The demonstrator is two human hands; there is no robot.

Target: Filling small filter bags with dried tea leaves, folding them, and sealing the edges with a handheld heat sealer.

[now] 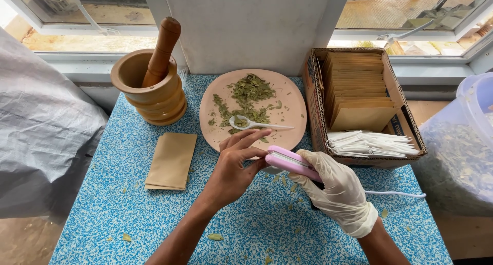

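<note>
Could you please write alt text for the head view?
A gloved right hand grips a pink handheld sealer while the bare left hand touches its tip, before a plate of dried leaves and a white spoon.

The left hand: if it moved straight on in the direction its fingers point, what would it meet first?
The left hand points up and to the right, so it would probably first meet the pink handheld sealer, which its fingertips almost touch; beyond lies the plate of dried leaves.

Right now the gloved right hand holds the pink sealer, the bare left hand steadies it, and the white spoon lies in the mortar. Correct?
Not quite. The head view shows the white spoon lying on the plate among the dried leaves, not in the mortar, which holds a wooden pestle. The rest stands.
</note>
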